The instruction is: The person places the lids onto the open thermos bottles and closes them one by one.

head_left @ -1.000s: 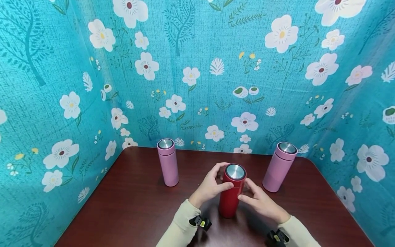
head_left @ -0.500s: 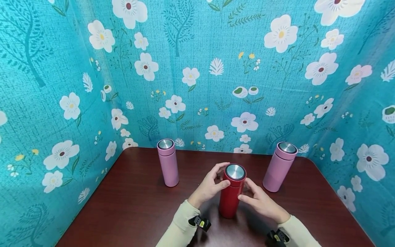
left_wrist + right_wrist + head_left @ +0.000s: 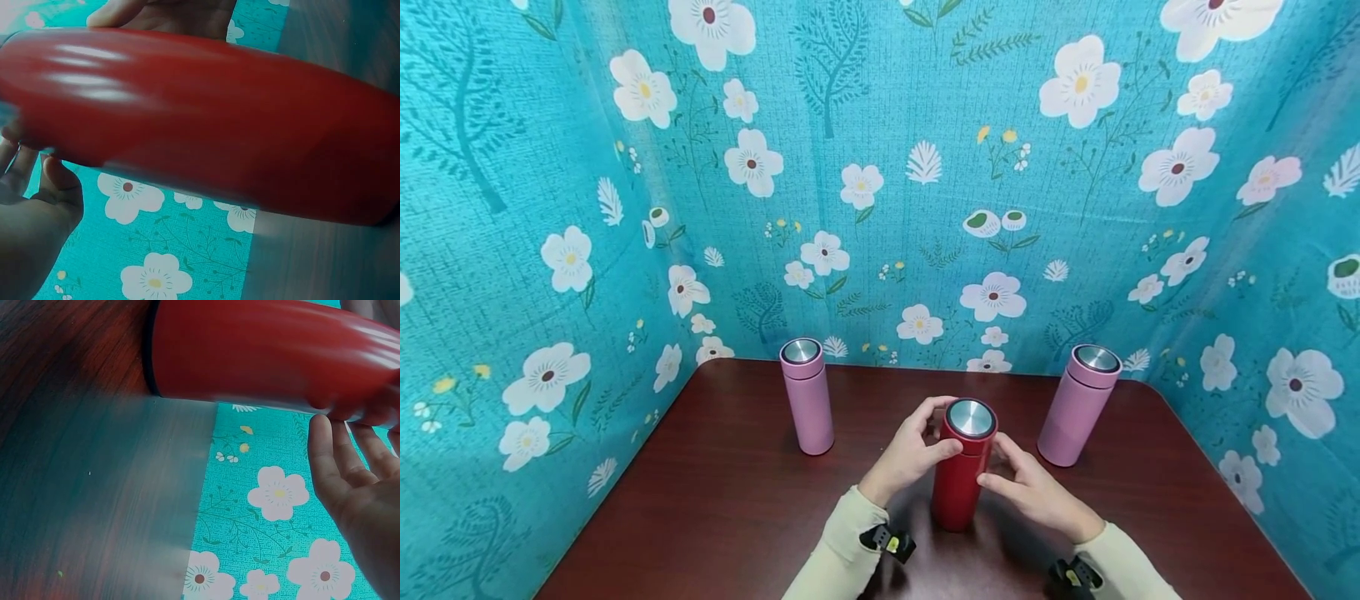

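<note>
A red thermos bottle with a silver-topped lid stands upright on the dark wooden table. My left hand holds it high up by the lid, thumb in front and fingers reaching behind. Lower on the opposite side, my right hand has its thumb and fingertips against the body; some fingers are hidden behind it. The left wrist view shows the red thermos up close, with my left hand near its top end. In the right wrist view my right hand touches the side of the bottle.
One pink thermos stands behind on the left, another behind on the right. The table runs back to a turquoise flowered cloth, which encloses the back and both sides.
My left thumb shifts slightly on the lid. The red thermos and my right hand stay in place, and the head view drifts a little.
</note>
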`<state>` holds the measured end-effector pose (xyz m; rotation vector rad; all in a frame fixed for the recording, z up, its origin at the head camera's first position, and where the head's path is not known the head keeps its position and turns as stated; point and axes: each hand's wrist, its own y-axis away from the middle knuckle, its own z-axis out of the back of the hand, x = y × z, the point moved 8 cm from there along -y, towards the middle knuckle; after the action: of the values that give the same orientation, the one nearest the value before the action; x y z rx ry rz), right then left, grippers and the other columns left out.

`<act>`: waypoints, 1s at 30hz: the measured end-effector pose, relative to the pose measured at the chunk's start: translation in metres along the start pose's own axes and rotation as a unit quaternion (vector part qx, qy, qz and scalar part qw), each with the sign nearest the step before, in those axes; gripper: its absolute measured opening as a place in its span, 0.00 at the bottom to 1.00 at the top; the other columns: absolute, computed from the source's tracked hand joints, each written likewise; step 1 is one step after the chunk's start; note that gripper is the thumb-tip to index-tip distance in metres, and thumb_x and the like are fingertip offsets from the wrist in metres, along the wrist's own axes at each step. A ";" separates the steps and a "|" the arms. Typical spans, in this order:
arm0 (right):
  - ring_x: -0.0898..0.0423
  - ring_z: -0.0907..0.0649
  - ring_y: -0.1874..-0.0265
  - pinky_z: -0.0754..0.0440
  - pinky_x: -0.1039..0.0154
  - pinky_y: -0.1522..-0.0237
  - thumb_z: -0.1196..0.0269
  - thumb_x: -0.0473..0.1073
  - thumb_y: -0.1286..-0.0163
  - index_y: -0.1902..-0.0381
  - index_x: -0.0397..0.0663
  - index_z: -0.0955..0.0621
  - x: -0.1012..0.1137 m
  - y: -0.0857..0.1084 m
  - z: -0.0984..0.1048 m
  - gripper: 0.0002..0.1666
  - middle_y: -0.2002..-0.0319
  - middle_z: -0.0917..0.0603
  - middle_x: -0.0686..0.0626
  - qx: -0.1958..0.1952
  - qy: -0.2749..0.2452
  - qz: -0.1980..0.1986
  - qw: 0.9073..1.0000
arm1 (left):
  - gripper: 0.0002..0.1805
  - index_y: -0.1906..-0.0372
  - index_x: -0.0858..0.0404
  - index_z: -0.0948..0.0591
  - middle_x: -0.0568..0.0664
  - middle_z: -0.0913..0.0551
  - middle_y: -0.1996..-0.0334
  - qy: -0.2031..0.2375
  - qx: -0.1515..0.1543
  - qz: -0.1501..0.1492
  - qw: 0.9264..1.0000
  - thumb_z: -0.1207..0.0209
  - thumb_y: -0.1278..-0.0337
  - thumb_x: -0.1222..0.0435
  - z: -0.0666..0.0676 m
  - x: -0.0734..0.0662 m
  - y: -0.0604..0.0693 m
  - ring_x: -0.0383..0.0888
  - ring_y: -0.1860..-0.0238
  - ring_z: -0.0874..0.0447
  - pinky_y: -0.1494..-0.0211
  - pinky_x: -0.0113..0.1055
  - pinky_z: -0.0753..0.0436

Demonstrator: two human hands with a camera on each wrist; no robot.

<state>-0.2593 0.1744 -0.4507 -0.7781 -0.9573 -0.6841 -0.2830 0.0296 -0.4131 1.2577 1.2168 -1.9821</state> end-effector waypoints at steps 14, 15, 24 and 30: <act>0.52 0.22 0.47 0.22 0.61 0.50 0.43 0.33 0.31 0.29 0.49 0.43 0.003 -0.001 -0.001 0.36 0.40 0.28 0.41 0.001 -0.006 -0.002 1.000 | 0.34 0.36 0.63 0.36 0.55 0.26 0.46 -0.013 0.020 0.020 1.000 0.39 0.42 0.53 0.002 -0.036 0.004 0.44 0.51 0.28 0.50 0.40 0.23; 0.52 0.22 0.47 0.22 0.61 0.50 0.44 0.33 0.31 0.30 0.48 0.43 0.003 -0.001 -0.001 0.36 0.40 0.28 0.40 0.001 -0.006 0.000 1.000 | 0.33 0.37 0.63 0.35 0.54 0.25 0.47 -0.013 0.016 0.025 0.999 0.38 0.43 0.54 0.002 -0.036 0.004 0.43 0.51 0.28 0.51 0.40 0.23; 0.51 0.21 0.48 0.22 0.61 0.50 0.43 0.34 0.31 0.31 0.49 0.41 0.000 0.000 0.000 0.34 0.41 0.27 0.40 0.000 0.004 -0.008 1.000 | 0.34 0.37 0.62 0.34 0.49 0.24 0.50 -0.008 0.017 0.032 0.999 0.38 0.44 0.50 0.001 -0.033 0.003 0.39 0.58 0.30 0.58 0.32 0.24; 0.51 0.22 0.47 0.22 0.61 0.50 0.43 0.33 0.32 0.30 0.49 0.42 -0.001 -0.001 -0.001 0.35 0.40 0.27 0.40 0.004 -0.003 -0.005 1.000 | 0.38 0.35 0.62 0.36 0.52 0.25 0.47 0.006 0.040 0.030 0.999 0.41 0.45 0.46 0.001 -0.022 0.001 0.36 0.58 0.31 0.58 0.31 0.25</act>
<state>-0.2599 0.1736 -0.4516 -0.7696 -0.9699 -0.6877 -0.2728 0.0272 -0.3936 1.3308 1.1019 -1.9996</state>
